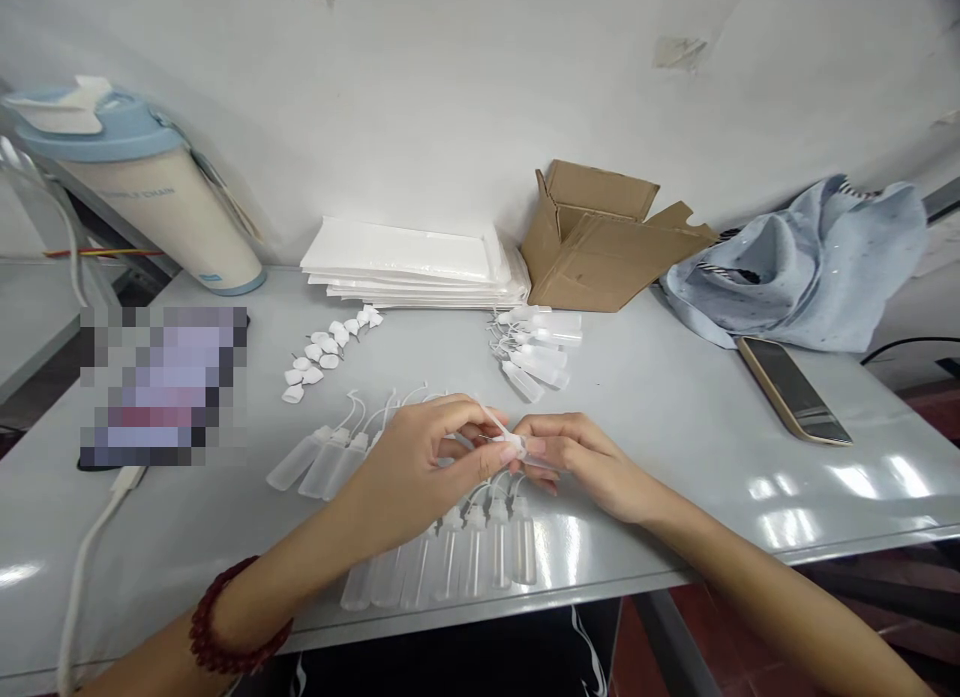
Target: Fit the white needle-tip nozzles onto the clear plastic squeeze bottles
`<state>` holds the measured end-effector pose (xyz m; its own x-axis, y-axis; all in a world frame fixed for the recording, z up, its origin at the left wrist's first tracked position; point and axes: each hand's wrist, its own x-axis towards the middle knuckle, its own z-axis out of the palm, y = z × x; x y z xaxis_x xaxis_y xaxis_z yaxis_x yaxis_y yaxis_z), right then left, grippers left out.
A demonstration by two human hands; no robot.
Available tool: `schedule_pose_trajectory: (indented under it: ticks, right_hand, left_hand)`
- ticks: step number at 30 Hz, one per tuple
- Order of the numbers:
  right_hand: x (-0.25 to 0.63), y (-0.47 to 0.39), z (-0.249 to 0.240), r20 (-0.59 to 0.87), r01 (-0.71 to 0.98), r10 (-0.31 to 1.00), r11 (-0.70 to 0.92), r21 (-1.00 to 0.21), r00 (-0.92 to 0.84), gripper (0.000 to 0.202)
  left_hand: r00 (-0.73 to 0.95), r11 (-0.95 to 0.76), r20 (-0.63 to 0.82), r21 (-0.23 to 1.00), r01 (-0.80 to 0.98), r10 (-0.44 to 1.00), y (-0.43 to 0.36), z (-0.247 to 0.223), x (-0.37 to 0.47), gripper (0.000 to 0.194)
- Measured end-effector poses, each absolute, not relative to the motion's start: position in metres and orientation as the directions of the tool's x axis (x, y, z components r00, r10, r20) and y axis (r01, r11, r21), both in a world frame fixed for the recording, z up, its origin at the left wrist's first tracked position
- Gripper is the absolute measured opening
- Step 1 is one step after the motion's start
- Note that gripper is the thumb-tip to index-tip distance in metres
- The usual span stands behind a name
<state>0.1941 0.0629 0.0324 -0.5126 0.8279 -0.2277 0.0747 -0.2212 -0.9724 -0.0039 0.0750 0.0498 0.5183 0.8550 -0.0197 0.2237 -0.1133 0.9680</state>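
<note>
Over the middle of the grey table, my right hand (pixel 581 457) is closed around a small clear squeeze bottle (pixel 541 461). My left hand (pixel 420 467) pinches the white top at the bottle's neck, where a thin metal needle and a white strap stick out. Several similar bottles (pixel 474 552) lie in a row beneath my hands, caps away from me. More bottles (pixel 322 462) rest to the left, partly hidden by my left hand. White needle caps (pixel 319 349) are laid out in a cluster farther back on the left.
Another group of bottles (pixel 536 347) lies at the back. Behind are a stack of white padded envelopes (pixel 405 262), an open cardboard box (pixel 592 252) and a blue cloth (pixel 795 267). Phones (pixel 795 392) lie at both sides; a tumbler (pixel 165 197) stands back left.
</note>
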Motion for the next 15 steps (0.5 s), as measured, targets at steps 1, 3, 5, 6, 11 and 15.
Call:
schedule_pose_trajectory:
  ticks: [1,3,5,6,11,15]
  right_hand:
    - [0.194,0.063,0.032,-0.232,0.079,0.827,-0.224,-0.971,-0.511,0.025]
    - [0.195,0.064,0.030,-0.235,0.066,0.830,-0.235,-0.970,-0.505,0.025]
    - [0.195,0.065,0.028,-0.227,0.038,0.834,-0.240,-0.970,-0.502,0.025]
    - [0.195,0.066,0.028,-0.223,0.021,0.834,-0.247,-0.969,-0.504,0.024]
    - [0.195,0.070,0.027,-0.229,-0.054,0.800,-0.309,-0.949,-0.554,0.020]
    - [0.196,0.072,0.027,-0.239,-0.044,0.799,-0.314,-0.948,-0.551,0.020]
  left_hand:
    - [0.519,-0.137,-0.021,0.955,0.264,0.855,0.075,0.050,-0.004,0.011]
    - [0.528,-0.237,0.043,0.922,0.307,0.848,0.074,0.050,-0.004,0.013]
    - [0.541,-0.378,0.167,0.873,0.307,0.824,0.072,0.047,-0.003,0.012]
    - [0.547,-0.445,0.230,0.844,0.299,0.805,0.072,0.046,-0.003,0.011]
    - [0.543,-0.607,0.408,0.753,0.254,0.734,0.072,0.038,-0.002,0.009]
    - [0.512,-0.592,0.410,0.762,0.263,0.755,0.071,0.039,-0.001,0.012]
